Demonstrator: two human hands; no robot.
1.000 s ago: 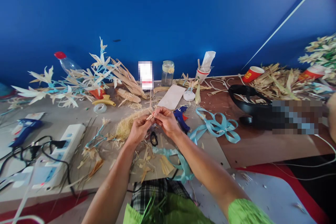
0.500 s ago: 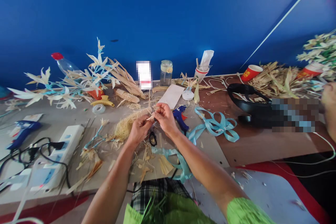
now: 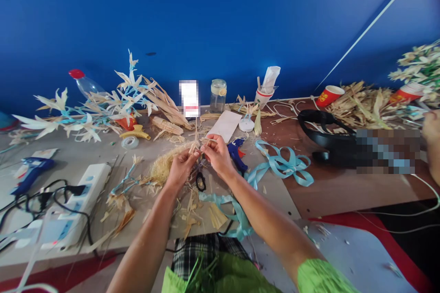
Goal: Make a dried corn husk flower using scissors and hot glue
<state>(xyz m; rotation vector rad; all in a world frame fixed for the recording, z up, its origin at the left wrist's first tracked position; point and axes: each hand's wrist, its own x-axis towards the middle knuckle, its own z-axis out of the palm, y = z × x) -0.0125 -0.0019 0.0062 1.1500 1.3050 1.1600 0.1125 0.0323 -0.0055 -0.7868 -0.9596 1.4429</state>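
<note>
My left hand (image 3: 181, 165) is closed in a pinch on a small pale piece of corn husk (image 3: 194, 146), held above the table. Close beside it, my right hand (image 3: 217, 157) is also pinched, its fingertips at the same husk. A thin pale stick shows upright just beyond my fingers. Behind my left hand lies a tangle of straw-coloured fibres (image 3: 164, 163). Black-handled scissors (image 3: 200, 181) rest below my hands. A blue glue gun (image 3: 237, 154) lies just right of my right hand.
Light-blue ribbon (image 3: 283, 163) lies in loops at right. Husk flowers on blue stems (image 3: 85, 123) stand at left, near a white power strip (image 3: 77, 210) with black cables. A glass jar (image 3: 218, 96) and white card (image 3: 225, 126) are behind. Another person's hand (image 3: 431, 130) shows far right.
My left hand has turned slightly, and the husk between my fingertips now points more upward. My right hand has barely moved.
</note>
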